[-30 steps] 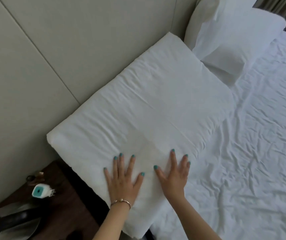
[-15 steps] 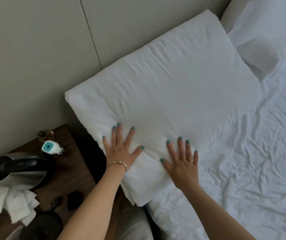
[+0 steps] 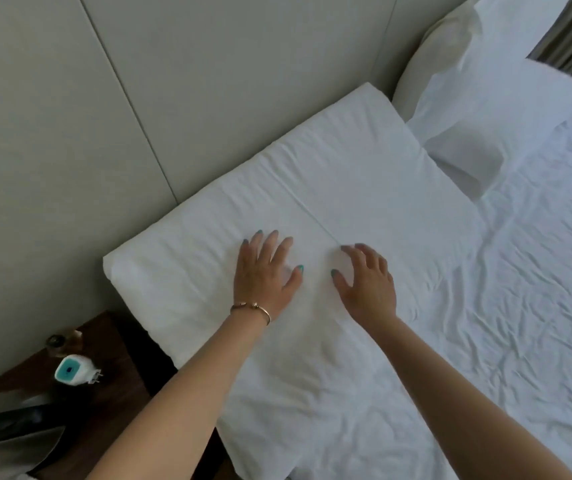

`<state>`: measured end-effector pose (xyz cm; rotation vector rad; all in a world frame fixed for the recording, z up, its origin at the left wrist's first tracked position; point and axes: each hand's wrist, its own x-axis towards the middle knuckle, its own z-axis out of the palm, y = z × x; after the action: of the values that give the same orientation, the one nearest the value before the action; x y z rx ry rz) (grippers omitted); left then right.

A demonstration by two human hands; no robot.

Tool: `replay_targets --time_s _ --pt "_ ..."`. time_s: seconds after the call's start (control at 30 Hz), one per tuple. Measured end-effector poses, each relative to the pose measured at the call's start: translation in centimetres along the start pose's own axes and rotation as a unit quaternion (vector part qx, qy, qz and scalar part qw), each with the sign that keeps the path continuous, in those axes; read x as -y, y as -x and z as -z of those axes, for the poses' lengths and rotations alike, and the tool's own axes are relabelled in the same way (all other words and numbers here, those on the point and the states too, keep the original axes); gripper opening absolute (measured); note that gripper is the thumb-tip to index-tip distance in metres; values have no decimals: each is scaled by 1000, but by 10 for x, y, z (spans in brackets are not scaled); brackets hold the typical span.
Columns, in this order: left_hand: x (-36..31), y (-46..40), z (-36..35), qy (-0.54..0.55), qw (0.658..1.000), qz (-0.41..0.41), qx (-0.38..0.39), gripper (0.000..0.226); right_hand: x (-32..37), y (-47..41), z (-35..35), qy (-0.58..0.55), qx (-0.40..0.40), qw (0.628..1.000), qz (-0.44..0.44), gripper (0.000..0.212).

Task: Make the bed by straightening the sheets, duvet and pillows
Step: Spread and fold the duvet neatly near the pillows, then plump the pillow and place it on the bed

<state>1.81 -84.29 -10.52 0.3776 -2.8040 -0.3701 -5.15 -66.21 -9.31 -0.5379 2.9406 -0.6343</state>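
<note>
Scene: a person leans over the head end of a bed, seen from a camera on their head, looking down at both arms.
Near pillow (image 3: 312,209): white, large, lying flat against the padded headboard (image 3: 87,116), at the bed's near corner, with a crease line running across its top.
Left hand (image 3: 265,275): fingers straight and spread, palm down on the pillow's middle, gripping nothing. A thin bracelet (image 3: 253,308) circles the wrist.
Right hand (image 3: 367,282): just beside the left, fingers slightly bent and apart, holding nothing; whether the palm fully touches the fabric cannot be told.
Far pillows (image 3: 492,109): two more, propped at the headboard beyond the near one, one leaning on the other.
Sheet (image 3: 520,306): white, heavily wrinkled across the mattress to the right.
Counter (image 3: 114,386): dark wood bedside surface at lower left, carrying a small white and teal device (image 3: 69,370) and a dark object only partly in view.
Step in hand: most likely smoothing the near pillow.
Doing it well: sweep both flat palms outward from the centre toward the pillow's ends, pressing lightly so the crease eases out without shifting the pillow off the headboard.
Still to do: the wrinkled sheet looks untouched, and no duvet is in view.
</note>
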Motion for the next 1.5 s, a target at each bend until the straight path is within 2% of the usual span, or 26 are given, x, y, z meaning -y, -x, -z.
replay_targets --time_s 0.07,0.17,0.33,0.47,0.73,0.83,0.93,1.0,1.07,1.13,1.23,1.33,1.5 --pt "-5 -61 -2 -11 999 9 49 66 0 -56 9 14 13 1000 -10 58" --pt "13 -118 -27 -69 985 111 109 80 -11 -115 -3 85 67 994 -23 61" --pt "38 -130 -99 -110 979 136 104 82 -35 -144 -75 118 71 989 -46 60" --pt "43 -141 -131 -100 981 127 103 81 -47 -162 -96 123 69 988 -58 61" --pt "33 -142 -112 -84 980 127 127 80 -43 -159 -73 70 93 991 -64 58" --pt "27 -141 -97 -86 976 138 147 79 -38 -147 -56 59 66 994 -64 58" --pt "10 -145 -81 -47 971 165 166 75 -27 -127 -43 13 53 993 -108 60" --pt "-11 -157 -75 -13 976 136 169 68 -24 -124 -30 -24 65 989 -132 66" --pt "-37 -181 -74 -8 983 40 180 63 -30 -140 -9 -53 62 986 -143 61" --pt "-62 -218 -79 -44 982 -45 177 60 -38 -169 20 -87 22 983 -159 55" --pt "-84 -283 -93 -46 979 -34 197 63 -49 -219 68 -118 -24 977 -175 63" --pt "-83 -338 -102 -28 981 -16 189 66 -63 -282 115 -164 -49 966 -196 81" --pt "-52 -361 -140 -60 992 -46 97 68 -62 -395 169 -328 -147 890 -281 118"
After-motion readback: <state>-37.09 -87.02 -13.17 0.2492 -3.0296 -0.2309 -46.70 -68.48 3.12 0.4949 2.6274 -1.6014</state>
